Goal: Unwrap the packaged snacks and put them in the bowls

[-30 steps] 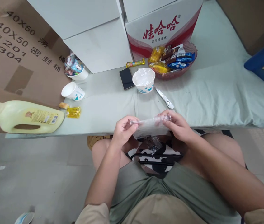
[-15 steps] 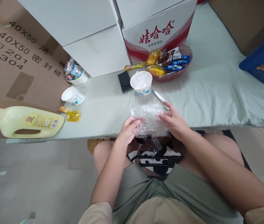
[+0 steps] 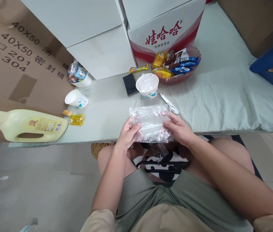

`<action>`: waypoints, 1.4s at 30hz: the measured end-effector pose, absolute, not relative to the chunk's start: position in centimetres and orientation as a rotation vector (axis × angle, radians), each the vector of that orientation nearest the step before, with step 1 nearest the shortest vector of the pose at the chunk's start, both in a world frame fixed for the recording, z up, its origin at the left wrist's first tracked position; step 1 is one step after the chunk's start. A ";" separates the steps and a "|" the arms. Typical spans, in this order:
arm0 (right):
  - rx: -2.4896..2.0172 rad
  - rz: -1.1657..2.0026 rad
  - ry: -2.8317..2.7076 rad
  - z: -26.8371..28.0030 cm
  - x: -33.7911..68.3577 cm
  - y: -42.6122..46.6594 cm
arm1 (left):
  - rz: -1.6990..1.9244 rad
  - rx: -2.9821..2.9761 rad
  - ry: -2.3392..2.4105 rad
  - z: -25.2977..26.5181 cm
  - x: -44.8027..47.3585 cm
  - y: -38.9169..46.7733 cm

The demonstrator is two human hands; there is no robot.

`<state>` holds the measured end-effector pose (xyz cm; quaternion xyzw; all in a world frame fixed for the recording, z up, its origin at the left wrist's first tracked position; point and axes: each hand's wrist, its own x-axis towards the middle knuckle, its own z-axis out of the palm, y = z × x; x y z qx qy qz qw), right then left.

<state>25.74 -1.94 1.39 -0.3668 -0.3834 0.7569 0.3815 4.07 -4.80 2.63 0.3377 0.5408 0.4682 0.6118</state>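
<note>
A crinkled sheet of clear plastic film [image 3: 151, 124] is stretched between my two hands at the table's front edge. My left hand [image 3: 128, 132] pinches its left side, thumb on top. My right hand [image 3: 178, 127] grips the right side in the same way. The fingers under the film show only dimly through it. Just beyond lie a white utility knife [image 3: 169, 103] and a paper cup [image 3: 147, 86] with crumpled clear plastic in it. Another piece of clear plastic [image 3: 160, 151] hangs below, over my lap.
A dark phone [image 3: 130, 84] and a yellow snack stick [image 3: 138, 68] lie behind the cup. A pink bowl [image 3: 175, 80] holds wrapped snacks. Leftward are an empty paper cup [image 3: 76, 98], a yellow packet [image 3: 77, 119] and a large yellow bottle [image 3: 35, 125]. White boxes [image 3: 102, 51] stand behind.
The film is now spread wider and flatter. My left hand has moved a little left, and my right hand has closed its fingers around the film's right side, away from the knife.
</note>
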 end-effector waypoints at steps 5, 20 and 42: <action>-0.801 2.027 -0.872 2.0 26.5 -1.7 | 1.048 0.710 1.064 3.5 3.3 -4.8; -1.169 1.643 -1.063 0.5 26.4 -0.7 | 1.099 1.127 1.435 2.2 3.2 -2.6; -1.162 1.149 -1.324 0.7 26.3 -1.7 | 1.095 1.048 1.246 1.9 10.5 -2.7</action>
